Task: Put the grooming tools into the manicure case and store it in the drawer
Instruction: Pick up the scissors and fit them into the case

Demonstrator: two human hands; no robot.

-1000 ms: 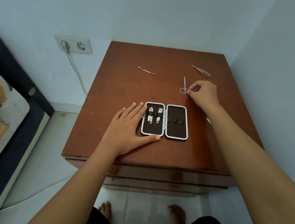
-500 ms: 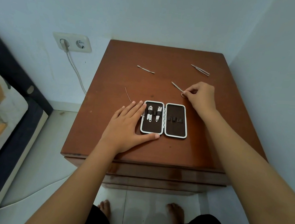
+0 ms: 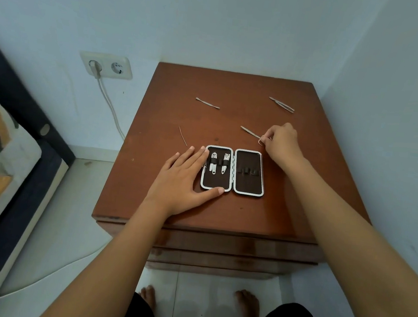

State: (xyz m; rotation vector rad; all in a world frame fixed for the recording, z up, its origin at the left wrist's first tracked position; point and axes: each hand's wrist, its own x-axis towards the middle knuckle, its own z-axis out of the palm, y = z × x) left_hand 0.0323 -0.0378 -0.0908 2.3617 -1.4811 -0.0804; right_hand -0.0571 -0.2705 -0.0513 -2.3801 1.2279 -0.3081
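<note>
**A:** Scissors point(image 3: 251, 132) first, then? Where are they?

**B:** On the nightstand point(image 3: 274, 218), just behind the case point(image 3: 234, 171), on its right side. The right hand point(image 3: 281, 143) has its fingertips pinched on the loop end, and the blades point away to the left. I can't tell if they're lifted or lying on the wood.

**A:** And the left hand point(image 3: 182, 178)?

**B:** Flat and open, gripping nothing. It rests on the top against the case's left edge, thumb along the near rim, as if to steady it.

**A:** How will the scissors handle?

**B:** My guess: light, stiff, thin steel, likely slick, with sharp tips. The loops are the sensible hold, so the blades can be slid under the empty straps in the right half. The left half already holds two clippers.

**A:** What else is loose?

**B:** Tweezers point(image 3: 281, 104) far right, a pusher point(image 3: 207, 103) far middle, and a thin pick point(image 3: 183, 136) near the left hand's fingertips. All lie flat and well apart; the pick looks hardest to lift.

**A:** Any risk?

**B:** The case looks light and may skid on polished wood, so bracing it makes sense.
</note>
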